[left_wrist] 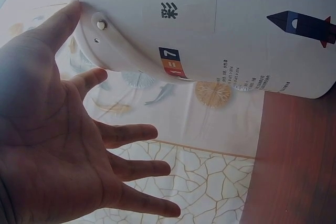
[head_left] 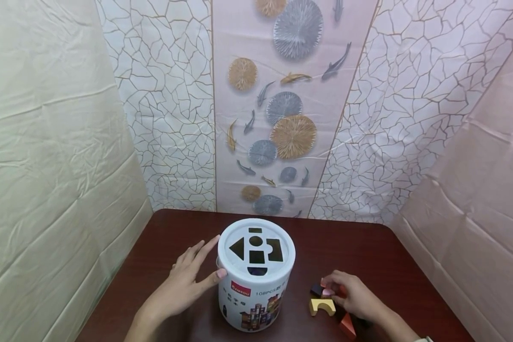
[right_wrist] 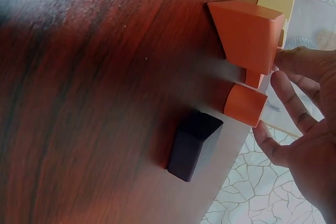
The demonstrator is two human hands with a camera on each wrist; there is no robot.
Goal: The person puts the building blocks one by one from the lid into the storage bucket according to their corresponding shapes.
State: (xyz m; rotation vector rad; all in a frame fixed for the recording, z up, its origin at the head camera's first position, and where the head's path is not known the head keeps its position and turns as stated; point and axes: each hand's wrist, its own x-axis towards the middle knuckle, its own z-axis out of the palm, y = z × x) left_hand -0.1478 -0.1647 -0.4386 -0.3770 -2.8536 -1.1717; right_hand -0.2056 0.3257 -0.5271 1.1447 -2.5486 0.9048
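A white bucket (head_left: 256, 289) with a picture of building blocks on its side stands on the table. Its lid (head_left: 239, 228) has several shaped holes. My left hand (head_left: 181, 282) is beside it, fingers spread, with the thumb and index fingertip right at the rim. The bucket's handle (left_wrist: 131, 51) shows close to that hand. At the right, my right hand (head_left: 355, 294) reaches among wooden blocks, its fingertips at a small pink block (head_left: 326, 292); I cannot tell whether they pinch it. A yellow arch block (head_left: 322, 306) and an orange triangular block (right_wrist: 249, 32) lie close by.
In the right wrist view, a curved orange block (right_wrist: 245, 104) and a dark block (right_wrist: 186, 148) lie on the dark red wooden table (right_wrist: 105, 103). Behind the table hangs a patterned cloth (head_left: 265, 118); plain cloth sheets (head_left: 55, 142) close in the sides.
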